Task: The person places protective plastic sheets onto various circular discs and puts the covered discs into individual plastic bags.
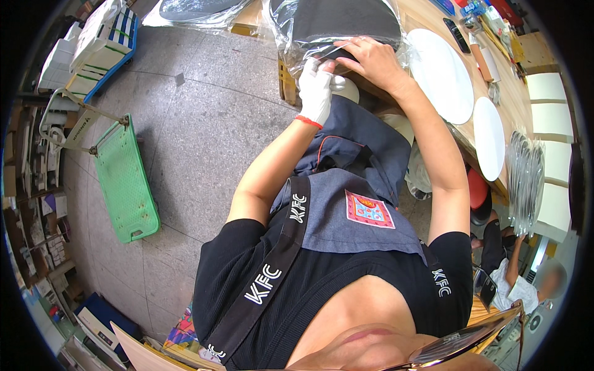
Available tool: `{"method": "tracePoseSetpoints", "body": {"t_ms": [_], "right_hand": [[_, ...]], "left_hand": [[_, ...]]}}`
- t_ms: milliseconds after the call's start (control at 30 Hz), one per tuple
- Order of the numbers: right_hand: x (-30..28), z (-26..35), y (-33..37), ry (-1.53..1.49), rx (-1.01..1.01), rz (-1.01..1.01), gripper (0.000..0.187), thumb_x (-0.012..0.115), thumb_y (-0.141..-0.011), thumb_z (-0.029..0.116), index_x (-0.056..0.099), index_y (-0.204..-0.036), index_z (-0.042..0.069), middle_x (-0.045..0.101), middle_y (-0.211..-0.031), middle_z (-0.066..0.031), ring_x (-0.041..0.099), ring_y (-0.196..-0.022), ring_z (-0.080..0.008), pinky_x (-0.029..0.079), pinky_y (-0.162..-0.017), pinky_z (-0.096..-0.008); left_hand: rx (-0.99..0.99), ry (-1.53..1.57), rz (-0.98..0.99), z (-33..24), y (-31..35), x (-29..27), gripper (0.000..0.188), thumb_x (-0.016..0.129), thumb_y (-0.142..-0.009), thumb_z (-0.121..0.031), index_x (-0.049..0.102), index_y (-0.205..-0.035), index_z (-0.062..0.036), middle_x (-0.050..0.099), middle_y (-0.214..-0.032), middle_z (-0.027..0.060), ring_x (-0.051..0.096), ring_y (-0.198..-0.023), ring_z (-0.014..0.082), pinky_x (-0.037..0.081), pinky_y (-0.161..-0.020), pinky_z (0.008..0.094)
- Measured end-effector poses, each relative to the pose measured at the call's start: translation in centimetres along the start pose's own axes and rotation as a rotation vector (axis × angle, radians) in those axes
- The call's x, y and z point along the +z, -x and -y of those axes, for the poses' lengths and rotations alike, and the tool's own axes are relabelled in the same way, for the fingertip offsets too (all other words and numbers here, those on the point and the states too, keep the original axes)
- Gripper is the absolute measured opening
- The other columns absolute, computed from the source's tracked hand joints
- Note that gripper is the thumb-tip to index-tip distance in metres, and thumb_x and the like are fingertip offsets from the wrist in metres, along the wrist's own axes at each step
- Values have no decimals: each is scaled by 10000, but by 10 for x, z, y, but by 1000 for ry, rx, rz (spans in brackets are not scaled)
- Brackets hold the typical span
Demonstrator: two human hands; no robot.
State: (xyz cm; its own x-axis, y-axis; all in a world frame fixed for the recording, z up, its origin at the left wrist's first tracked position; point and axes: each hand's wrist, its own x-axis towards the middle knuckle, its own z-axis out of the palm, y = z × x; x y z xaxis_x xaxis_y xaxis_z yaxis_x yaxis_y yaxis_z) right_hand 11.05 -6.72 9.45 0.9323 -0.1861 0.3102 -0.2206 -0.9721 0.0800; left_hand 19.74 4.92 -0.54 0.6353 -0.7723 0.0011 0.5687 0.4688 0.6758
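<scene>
Left hand (pixel 315 99): in a white glove with a red cuff. Elbow bent, forearm slanting forward and to the right, the back of the hand largely turned up. Fingers curled in at the near edge of the wrapping, with some bare skin showing at the tip; whether they pinch the film I cannot tell from here.

Right hand (pixel 372 60): bare. Elbow held out to the side, forearm angling forward and inward. Fingers extended leftward over the near edge, thumb parted from them below; grip spread, palm down.

Dark panel (pixel 337 21): one, broad, inside clear plastic film (pixel 281 28); located directly beyond both hands, at the edge of the table (pixel 427 13).

Second wrapped dark piece (pixel 201 7): to the left, apart from the hands.

White ovals: two, larger (pixel 440 74) just beside the right forearm, smaller (pixel 489 139) farther right.

Apron (pixel 346 216): blue-grey, worn, with a pink-edged patch.

Green platform cart (pixel 127 179): on the floor at left, well apart.
</scene>
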Motion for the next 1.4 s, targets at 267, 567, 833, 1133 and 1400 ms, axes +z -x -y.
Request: {"method": "tracePoseSetpoints", "body": {"t_ms": [267,567,833,1133,1400], "right_hand": [[-3,-2,-2,-22,-9,24,371,569,-927,396,658,-1173,131,676,-1137,-66,643,-1053,-254,546,-851,-386],[-3,-6,-4,-57,-18,24,353,558,-934,392,665,-1164,148,680,-1126,-69,653,-1024,-271,543,-850,-392],[0,-9,-4,-68,-17,24,344,548,-940,385,666,-1169,157,682,-1124,-69,651,-1030,-271,540,-854,-396],[8,-7,0,84,-112,9,330,587,-895,241,621,-1185,88,680,-1057,-86,675,-958,-232,564,-781,-345],[-9,14,12,232,-157,81,420,549,-861,104,527,-1281,85,652,-1122,-147,672,-1014,-247,587,-752,-330]], "left_hand": [[31,-54,15,4,-4,-4,262,629,-929,-127,531,-1158,-47,590,-885,24,591,-625,106,512,-525,247],[46,-57,21,6,-5,-7,260,612,-936,-117,523,-1172,-53,595,-913,29,582,-626,105,503,-525,247],[62,-94,-5,12,-8,-11,250,611,-938,-136,534,-1162,-54,605,-923,30,599,-641,109,523,-540,249],[-203,-1,-17,2,-14,3,183,550,-970,-178,546,-1099,-49,647,-887,84,616,-539,159,526,-445,295],[-82,-151,136,20,-39,-14,228,492,-935,-123,535,-1144,-44,632,-1033,137,663,-768,236,585,-586,348]]}}
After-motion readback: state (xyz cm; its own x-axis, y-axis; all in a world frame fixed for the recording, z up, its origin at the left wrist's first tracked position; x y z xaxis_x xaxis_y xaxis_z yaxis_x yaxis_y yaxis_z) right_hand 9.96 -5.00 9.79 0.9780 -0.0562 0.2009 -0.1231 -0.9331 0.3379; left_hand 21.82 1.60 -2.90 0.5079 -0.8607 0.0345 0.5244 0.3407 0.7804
